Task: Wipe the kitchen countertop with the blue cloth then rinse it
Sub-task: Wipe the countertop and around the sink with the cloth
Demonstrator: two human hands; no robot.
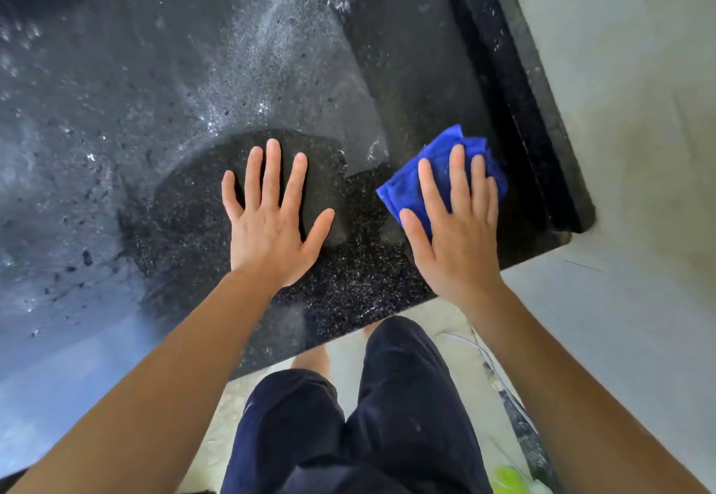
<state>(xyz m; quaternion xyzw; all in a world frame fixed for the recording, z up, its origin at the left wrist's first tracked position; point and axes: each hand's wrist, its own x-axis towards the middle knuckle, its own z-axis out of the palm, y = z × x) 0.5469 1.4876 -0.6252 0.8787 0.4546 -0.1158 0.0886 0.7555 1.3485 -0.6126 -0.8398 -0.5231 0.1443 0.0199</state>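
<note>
Left hand [269,218] flat, fingers spread and straight, palm down on the black speckled granite countertop [162,114]; right hand [455,222] flat with straight fingers pressing on folded blue cloth [434,168] near the counter's right front corner, beside the pale wall [627,86]; dark shorts [387,416] below
</note>
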